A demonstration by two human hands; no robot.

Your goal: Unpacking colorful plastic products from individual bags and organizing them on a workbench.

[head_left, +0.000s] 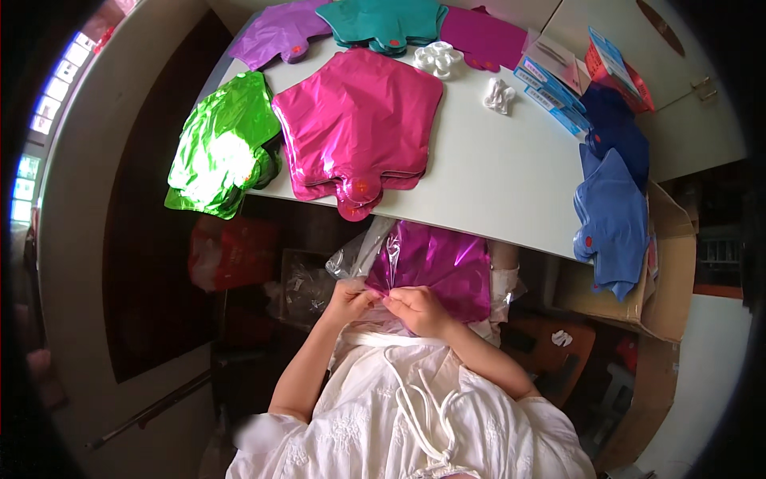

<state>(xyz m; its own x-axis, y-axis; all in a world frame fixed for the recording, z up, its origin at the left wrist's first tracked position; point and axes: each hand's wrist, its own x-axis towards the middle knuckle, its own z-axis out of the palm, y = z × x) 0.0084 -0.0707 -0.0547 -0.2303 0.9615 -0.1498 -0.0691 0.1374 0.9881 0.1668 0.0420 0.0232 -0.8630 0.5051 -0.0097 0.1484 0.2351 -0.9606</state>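
Note:
Over my lap lies a shiny magenta foil sheet, apparently a flat foil balloon, with a clear plastic bag around its left side. My left hand is closed on the near left corner of the magenta foil. Right beside it, my right hand pinches the same corner, fingertips almost touching the left ones. What exactly sits between the fingertips is too small to make out. Just beyond my hands, a stack of pink flat foil balloons hangs slightly over the table's near edge.
On the white table lie green, purple, teal and dark magenta foil stacks. White ribbon bundles, blue-white boxes, a red basket and blue foil stacks are there too. A cardboard box stands right.

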